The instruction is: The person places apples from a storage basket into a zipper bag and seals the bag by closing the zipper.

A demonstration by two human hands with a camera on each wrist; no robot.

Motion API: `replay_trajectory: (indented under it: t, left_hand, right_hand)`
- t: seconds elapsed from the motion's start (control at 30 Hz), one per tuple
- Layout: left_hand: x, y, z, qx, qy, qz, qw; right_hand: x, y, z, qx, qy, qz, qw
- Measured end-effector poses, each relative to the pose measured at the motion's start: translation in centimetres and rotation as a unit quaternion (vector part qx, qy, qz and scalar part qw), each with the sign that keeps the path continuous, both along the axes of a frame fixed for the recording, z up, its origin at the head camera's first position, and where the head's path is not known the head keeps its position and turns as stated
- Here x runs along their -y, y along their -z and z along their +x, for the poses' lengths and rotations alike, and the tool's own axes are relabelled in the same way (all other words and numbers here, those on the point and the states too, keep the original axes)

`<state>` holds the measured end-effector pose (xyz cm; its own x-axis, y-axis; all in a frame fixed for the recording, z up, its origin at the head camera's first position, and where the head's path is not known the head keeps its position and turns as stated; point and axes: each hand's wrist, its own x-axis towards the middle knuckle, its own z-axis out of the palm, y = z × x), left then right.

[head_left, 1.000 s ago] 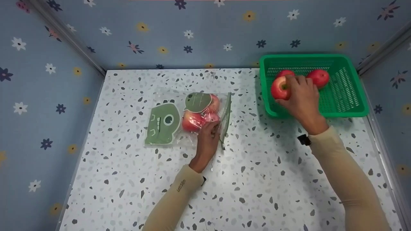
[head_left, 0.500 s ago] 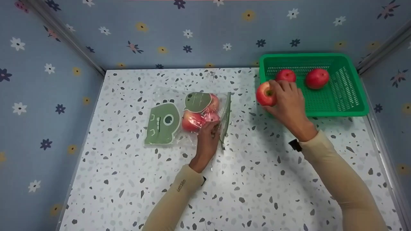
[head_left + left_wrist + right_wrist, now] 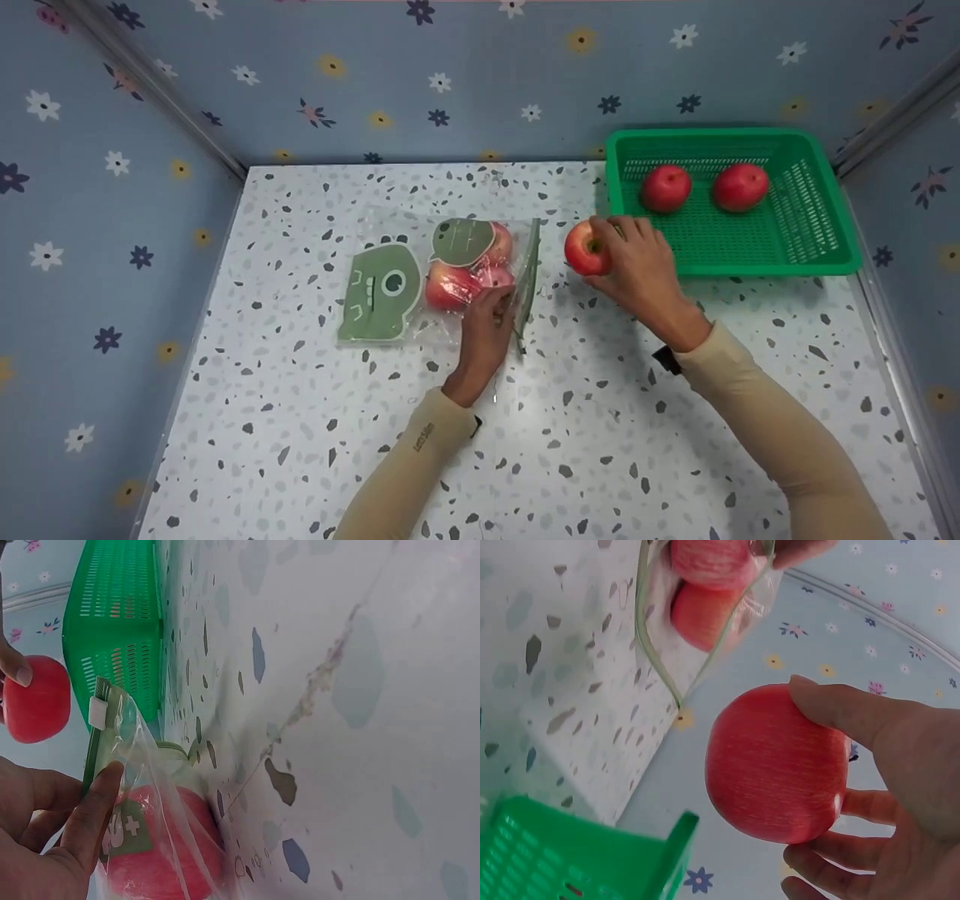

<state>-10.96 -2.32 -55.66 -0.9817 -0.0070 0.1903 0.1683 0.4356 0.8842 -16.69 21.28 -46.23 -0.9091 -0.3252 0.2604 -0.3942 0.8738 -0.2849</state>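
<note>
My right hand (image 3: 637,277) holds a red apple (image 3: 585,249) between thumb and fingers, in the gap between the basket and the bag. The right wrist view shows this apple (image 3: 776,765) up close, its side facing the bag's mouth. A clear zip bag (image 3: 431,326) with a green monster print lies on the table, several apples (image 3: 450,286) inside it. With thumb and fingers my left hand (image 3: 486,334) pinches the upper layer of the bag near its mouth. In the left wrist view the zip edge with its white slider (image 3: 97,712) stands lifted above the fingers.
A green plastic basket (image 3: 817,266) stands at the back right with two red apples (image 3: 741,187) in it. The speckled white table (image 3: 600,450) meets flower-patterned blue walls (image 3: 480,82) at the back and sides.
My right hand has lifted the apple out of the basket and carried it left and toward me, close to the bag's mouth. My left hand has stayed at the bag.
</note>
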Motion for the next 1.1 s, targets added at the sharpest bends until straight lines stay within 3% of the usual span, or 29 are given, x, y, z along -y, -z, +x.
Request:
replay_trajectory:
  t: [0.27,0.6,0.8,1.1]
  left_hand:
    - [0.1,0.1,-0.1,-0.005,0.000,0.007,1.0000]
    - [-0.1,0.0,0.0,-0.004,-0.007,0.007,0.9999]
    - [0.0,0.0,0.0,0.010,-0.007,0.001,0.9999]
    - [0.0,-0.3,0.0,-0.006,-0.011,-0.011,0.9999]
  right_hand:
    - [2.0,1.9,1.1,0.018,-0.023,0.001,0.9996]
    - [3.4,4.9,1.9,0.011,-0.037,0.004,0.9992]
    - [4.1,5.7,2.0,0.030,-0.035,0.002,0.9990]
    - [5.2,6.5,2.3,0.037,-0.037,-0.005,0.9986]
